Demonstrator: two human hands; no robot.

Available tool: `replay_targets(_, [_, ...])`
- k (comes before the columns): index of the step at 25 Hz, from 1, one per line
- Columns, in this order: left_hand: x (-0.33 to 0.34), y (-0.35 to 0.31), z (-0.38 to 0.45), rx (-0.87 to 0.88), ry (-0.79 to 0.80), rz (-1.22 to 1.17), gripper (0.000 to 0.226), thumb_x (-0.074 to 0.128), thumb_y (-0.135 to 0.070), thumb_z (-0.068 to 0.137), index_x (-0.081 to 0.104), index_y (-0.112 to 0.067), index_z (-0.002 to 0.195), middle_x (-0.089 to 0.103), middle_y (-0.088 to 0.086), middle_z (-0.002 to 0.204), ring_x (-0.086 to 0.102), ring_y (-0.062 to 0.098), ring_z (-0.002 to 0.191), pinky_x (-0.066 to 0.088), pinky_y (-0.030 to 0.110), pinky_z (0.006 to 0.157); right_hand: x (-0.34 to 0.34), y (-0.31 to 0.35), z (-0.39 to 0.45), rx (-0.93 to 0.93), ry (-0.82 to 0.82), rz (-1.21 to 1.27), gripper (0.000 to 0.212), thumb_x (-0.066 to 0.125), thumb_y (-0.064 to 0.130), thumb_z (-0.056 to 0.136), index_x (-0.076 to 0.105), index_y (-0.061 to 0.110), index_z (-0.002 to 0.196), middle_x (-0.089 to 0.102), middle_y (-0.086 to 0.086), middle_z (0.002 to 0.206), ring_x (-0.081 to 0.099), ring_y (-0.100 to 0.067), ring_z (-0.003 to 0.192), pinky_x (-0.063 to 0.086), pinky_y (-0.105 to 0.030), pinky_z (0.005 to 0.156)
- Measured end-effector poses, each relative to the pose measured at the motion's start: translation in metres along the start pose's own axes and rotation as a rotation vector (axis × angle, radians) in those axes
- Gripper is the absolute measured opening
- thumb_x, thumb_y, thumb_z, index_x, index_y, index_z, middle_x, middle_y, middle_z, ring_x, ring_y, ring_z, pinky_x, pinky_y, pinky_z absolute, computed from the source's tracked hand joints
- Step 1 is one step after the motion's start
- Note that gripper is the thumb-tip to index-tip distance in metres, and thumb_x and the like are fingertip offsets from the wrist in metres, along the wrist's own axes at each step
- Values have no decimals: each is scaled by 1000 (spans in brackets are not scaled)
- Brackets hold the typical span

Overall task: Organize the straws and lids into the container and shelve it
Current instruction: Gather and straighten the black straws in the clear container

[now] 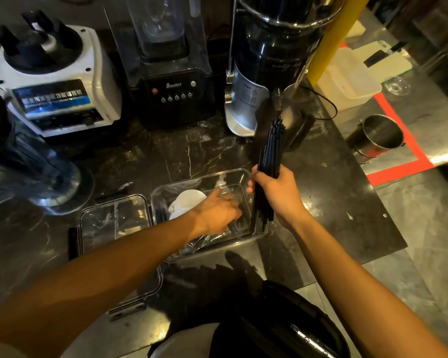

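Note:
A clear plastic container point(246, 177) sits on the dark marble counter point(166, 156). White lids point(186, 200) lie stacked in its left part. My right hand point(277, 192) grips a bundle of black straws point(270, 156) held nearly upright over the container's right edge. My left hand point(217, 213) reaches down inside the container, fingers among a few loose black straws on its floor; whether it grips any is hidden. The container's clear cover point(114, 228) with latches lies flat just left of it.
Behind the container stand a white blender base point(60, 81), a black blender point(171, 91) and a black-and-silver grinder point(269, 73). A blender jar point(31, 171) stands at the left. A metal cup point(378, 135) and a white tub point(347, 78) sit on the lower right surface.

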State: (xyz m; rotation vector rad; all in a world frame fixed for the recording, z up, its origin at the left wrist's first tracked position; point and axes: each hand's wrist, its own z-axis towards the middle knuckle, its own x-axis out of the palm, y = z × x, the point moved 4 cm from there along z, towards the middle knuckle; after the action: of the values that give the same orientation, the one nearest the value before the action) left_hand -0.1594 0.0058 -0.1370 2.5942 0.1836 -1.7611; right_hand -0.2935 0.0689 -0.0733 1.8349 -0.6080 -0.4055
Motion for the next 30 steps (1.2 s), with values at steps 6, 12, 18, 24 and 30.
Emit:
replay_targets(6, [10,4,-23,-4,-11,-16,35,58,-38,89,67,-24,120,67,-2,126,54,22,128,26,47,110,8,-4,2,21,32,14,11,61,-1,95,64,9,97,65,-8,70,63,-23,65,58,-35,68])
replay_targets(12, [12,4,-34,-69,29,74,25,65,-38,88,72,-22,106,71,1,116,56,26,123,29,49,111,26,-15,-2,9,77,-29,10,66,-5,92,65,4,94,64,-15,80,64,-26,71,57,-34,70])
replay_targets(18, [10,-3,-40,-107,45,119,34,66,-25,86,66,-15,118,69,9,122,54,32,127,30,51,113,33,-25,-6,-83,45,-210,17,66,-2,95,62,12,86,66,-9,75,64,-18,68,55,-29,69])
replay_targets(24, [13,-5,-35,-108,165,139,33,65,-33,89,68,-18,118,70,8,123,56,32,125,30,55,114,24,-18,-9,-74,13,-164,11,65,-5,95,62,6,93,64,-13,80,64,-14,65,55,-23,67])
replay_targets(30, [9,-9,-25,-117,109,14,24,65,-29,88,70,-16,107,74,8,107,66,30,105,34,51,107,22,-9,-16,-82,7,-122,6,63,-6,97,61,0,98,62,-17,82,62,-18,68,55,-27,68])
